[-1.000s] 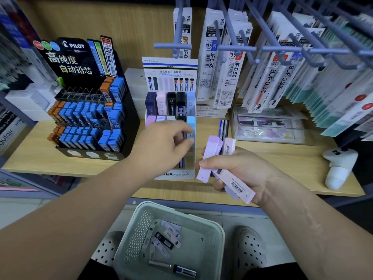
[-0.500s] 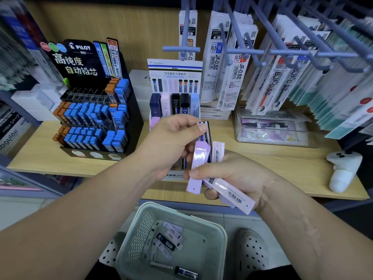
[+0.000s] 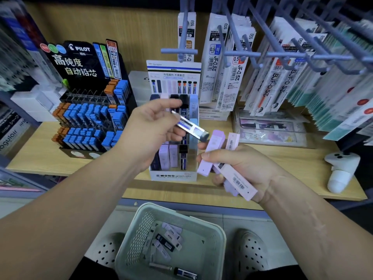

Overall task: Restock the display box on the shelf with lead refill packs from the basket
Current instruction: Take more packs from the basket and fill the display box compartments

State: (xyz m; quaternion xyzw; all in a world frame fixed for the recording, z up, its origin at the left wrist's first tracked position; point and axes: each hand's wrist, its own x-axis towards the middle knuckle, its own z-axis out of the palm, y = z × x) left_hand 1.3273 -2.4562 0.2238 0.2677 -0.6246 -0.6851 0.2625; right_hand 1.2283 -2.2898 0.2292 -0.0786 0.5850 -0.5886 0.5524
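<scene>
Two hands carry stock: the left hand [image 3: 151, 132] fingers [image 3: 168, 104] pinch one dark refill pack [image 3: 191, 127] over the display box [image 3: 173, 176] on the shelf [image 3: 292, 164], while the right hand [image 3: 250, 170] grips several pastel packs [image 3: 214, 150]. Its rows look partly filled, and loose packs [image 3: 167, 241] lie in the basket [image 3: 203, 222], so restocking seems about midway.

Place: stationery shop | Shown by: packaged pen refills [image 3: 214, 63] hung on peg hooks [image 3: 179, 51]; branded lead displays [image 3: 84, 63] stocked on shelf [image 3: 292, 158]

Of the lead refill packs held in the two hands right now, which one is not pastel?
The blue-and-clear pack pinched by the left hand, with a dark end cap. The right hand grips pastel packs, lilac and pink.
</scene>
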